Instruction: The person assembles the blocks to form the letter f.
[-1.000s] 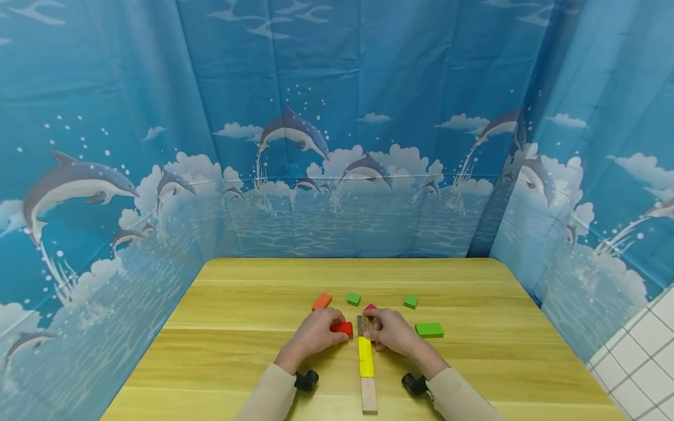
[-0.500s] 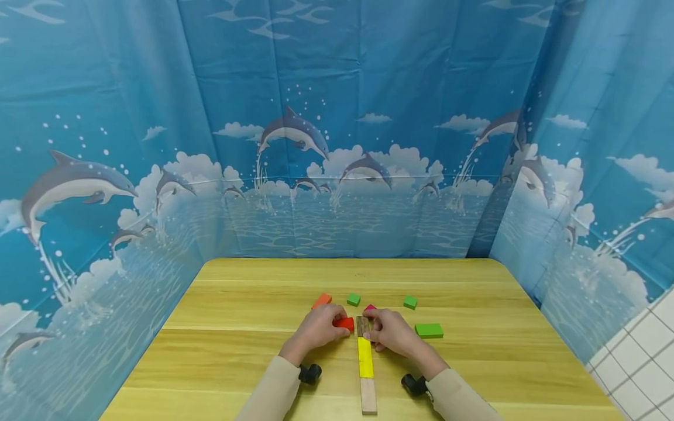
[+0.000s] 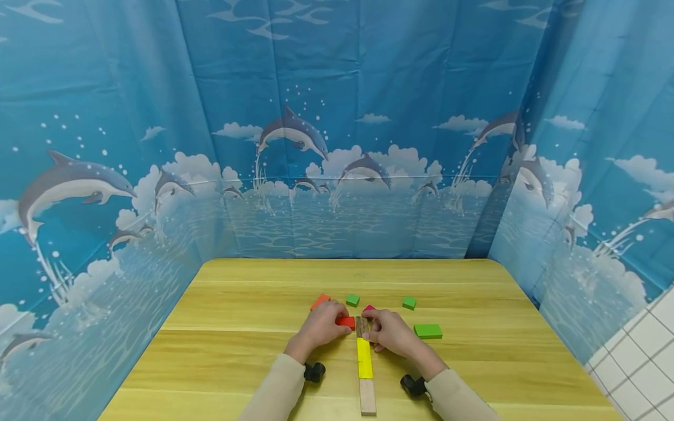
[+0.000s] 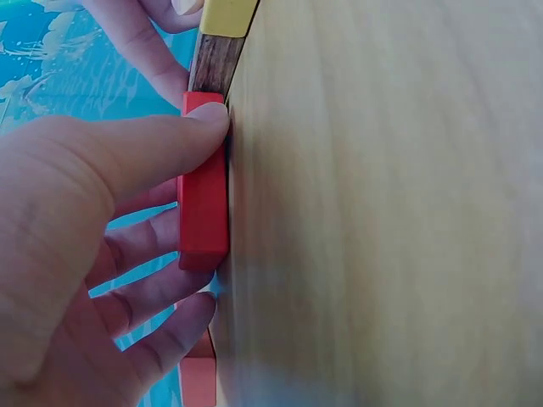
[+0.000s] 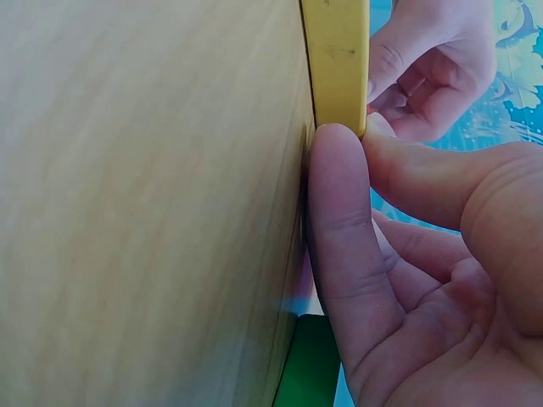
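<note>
In the head view my left hand point(image 3: 319, 325) holds a red block point(image 3: 346, 323), its thumb over the near long side. The red block's right end meets the left side of a dark brown block point(image 3: 360, 326). That brown block heads a straight row, followed toward me by a yellow block point(image 3: 364, 359) and a pale wood block point(image 3: 367, 397). My right hand point(image 3: 392, 331) pinches the brown block, thumb by its joint with the yellow one and forefinger at the far end. In the right wrist view, another finger point(image 5: 344, 220) lies low against the tabletop, its tip at the yellow block's end.
Beyond the left hand lies an orange block point(image 3: 320, 301). Small green blocks point(image 3: 353, 300) point(image 3: 409, 302) sit farther back, and a larger green block point(image 3: 427, 331) is right of the right hand. A magenta block point(image 3: 370, 307) peeks out behind its fingers. A dolphin-print curtain point(image 3: 337, 222) backs the table.
My left hand has slid the red block right and slightly away from me, closing the gap to the brown block. The right hand has kept its place on the row.
</note>
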Motion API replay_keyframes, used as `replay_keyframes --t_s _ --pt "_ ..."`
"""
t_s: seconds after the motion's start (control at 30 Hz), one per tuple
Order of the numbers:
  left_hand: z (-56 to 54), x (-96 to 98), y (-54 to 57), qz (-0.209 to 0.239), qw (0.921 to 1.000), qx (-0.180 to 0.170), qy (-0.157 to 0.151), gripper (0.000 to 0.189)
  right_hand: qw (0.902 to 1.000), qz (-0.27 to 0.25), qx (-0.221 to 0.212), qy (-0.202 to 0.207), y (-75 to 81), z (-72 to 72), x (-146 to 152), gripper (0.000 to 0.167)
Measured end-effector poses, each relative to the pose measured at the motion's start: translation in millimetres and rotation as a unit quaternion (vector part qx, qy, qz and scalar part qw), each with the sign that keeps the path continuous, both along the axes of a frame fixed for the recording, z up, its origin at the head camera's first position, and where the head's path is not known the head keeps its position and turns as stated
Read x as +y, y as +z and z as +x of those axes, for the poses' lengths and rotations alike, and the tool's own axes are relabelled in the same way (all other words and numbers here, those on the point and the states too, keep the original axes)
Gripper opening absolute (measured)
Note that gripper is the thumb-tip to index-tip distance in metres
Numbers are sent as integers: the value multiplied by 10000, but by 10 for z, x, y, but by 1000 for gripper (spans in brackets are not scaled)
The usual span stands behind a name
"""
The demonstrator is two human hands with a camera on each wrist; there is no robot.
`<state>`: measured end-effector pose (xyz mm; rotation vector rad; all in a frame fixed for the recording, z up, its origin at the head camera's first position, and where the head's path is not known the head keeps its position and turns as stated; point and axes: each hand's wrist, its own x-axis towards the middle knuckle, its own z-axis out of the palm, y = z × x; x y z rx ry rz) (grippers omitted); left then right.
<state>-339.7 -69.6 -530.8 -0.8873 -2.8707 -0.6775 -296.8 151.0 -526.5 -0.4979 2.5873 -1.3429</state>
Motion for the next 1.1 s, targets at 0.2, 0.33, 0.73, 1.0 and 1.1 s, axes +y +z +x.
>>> replay_keyframes --t_s 0.2,0.33,0.73,1.0,1.1 --pt "6 24 -20 -67 10000 -4 54 27 10000 11 -9 -3 -7 1 3 55" --pt "17 27 -20 -54 9999 10 86 26 10000 19 -15 -4 -6 4 -1 55" --pt "43 35 0 -113 9998 89 103 29 9999 103 -40 -36 23 6 -6 56" --pt "59 29 20 -169 9998 143 21 34 9998 160 -71 -113 8 -1 -16 57" --pt "77 4 13 -112 9998 171 -1 40 9998 172 -75 -118 11 -3 -22 58"
